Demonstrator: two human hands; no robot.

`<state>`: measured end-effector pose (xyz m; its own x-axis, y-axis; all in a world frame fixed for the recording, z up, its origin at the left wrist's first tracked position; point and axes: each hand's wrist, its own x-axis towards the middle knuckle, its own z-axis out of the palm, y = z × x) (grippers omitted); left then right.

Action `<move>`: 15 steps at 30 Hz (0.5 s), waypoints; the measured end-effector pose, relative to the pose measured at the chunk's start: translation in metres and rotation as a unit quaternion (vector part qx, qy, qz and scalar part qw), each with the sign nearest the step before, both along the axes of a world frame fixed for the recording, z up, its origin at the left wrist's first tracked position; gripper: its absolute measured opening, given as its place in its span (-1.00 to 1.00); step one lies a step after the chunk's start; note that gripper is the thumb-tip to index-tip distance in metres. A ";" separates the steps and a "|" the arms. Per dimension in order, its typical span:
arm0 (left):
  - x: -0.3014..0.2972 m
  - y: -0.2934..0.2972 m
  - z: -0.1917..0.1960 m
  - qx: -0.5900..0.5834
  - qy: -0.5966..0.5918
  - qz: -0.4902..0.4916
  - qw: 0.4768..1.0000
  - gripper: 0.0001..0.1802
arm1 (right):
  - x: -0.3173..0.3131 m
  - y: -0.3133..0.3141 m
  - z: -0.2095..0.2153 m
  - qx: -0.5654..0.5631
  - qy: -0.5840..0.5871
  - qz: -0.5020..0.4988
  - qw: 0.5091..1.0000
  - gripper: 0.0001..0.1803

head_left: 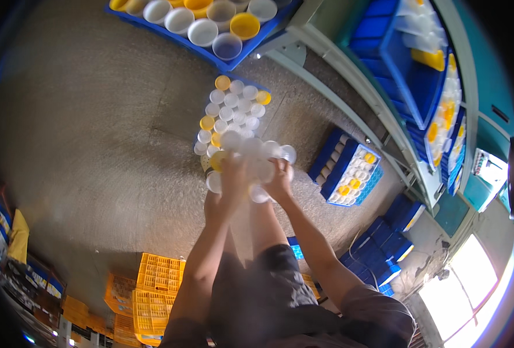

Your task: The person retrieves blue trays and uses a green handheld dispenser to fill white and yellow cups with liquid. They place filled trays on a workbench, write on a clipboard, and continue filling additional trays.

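Both my hands are at a blurred cluster of round white plastic cups (261,167), held in front of my legs. My left hand (234,178) is on the cluster's left side, smeared by motion, its fingertips partly hidden. Beside it is a yellow cup (217,161). On the right side, the bent fingers of my right hand (279,178) press against the cups. Just beyond the cluster, a low tray of white cups (231,100), with some yellow ones among them, stands on the floor; my hands and the held cups cover its near end.
A blue crate (207,53) of white and yellow cups is at the top. To the right are a blue box of cups (350,168), a pale green metal frame (326,95) with stacked blue crates, and more blue boxes (379,246). Orange crates (159,274) stand at lower left.
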<state>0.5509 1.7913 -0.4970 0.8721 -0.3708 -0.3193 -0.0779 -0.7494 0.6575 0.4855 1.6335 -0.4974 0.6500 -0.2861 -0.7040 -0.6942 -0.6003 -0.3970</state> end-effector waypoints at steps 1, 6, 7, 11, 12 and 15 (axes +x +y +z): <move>-0.004 0.016 -0.041 0.022 0.013 0.007 1.000 -0.47 | -0.009 0.017 -0.050 0.012 0.023 -0.001 1.000 -0.18; -0.011 0.066 -0.203 0.111 0.058 -0.042 0.991 -0.45 | -0.022 0.077 -0.227 -0.037 -0.084 0.020 0.996 -0.18; -0.014 0.074 -0.219 0.105 0.046 -0.042 0.993 -0.44 | -0.024 0.083 -0.237 -0.081 -0.092 0.042 0.992 -0.15; -0.008 0.095 -0.245 0.107 0.021 -0.043 0.993 -0.39 | -0.029 0.082 -0.235 0.015 -0.112 -0.121 0.986 -0.02; -0.005 0.099 -0.244 0.090 0.013 -0.015 0.996 -0.37 | -0.030 0.079 -0.231 0.017 -0.064 -0.105 0.992 0.00; 0.006 0.097 -0.244 0.043 0.069 -0.012 0.997 -0.30 | -0.029 0.071 -0.230 0.009 -0.022 -0.019 1.000 0.06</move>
<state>0.5574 1.8883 -0.7408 0.8095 -0.3561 -0.4667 -0.0097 -0.8030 0.5959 0.4568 1.7047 -0.7275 0.6696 -0.2981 -0.6803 -0.6978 -0.5661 -0.4388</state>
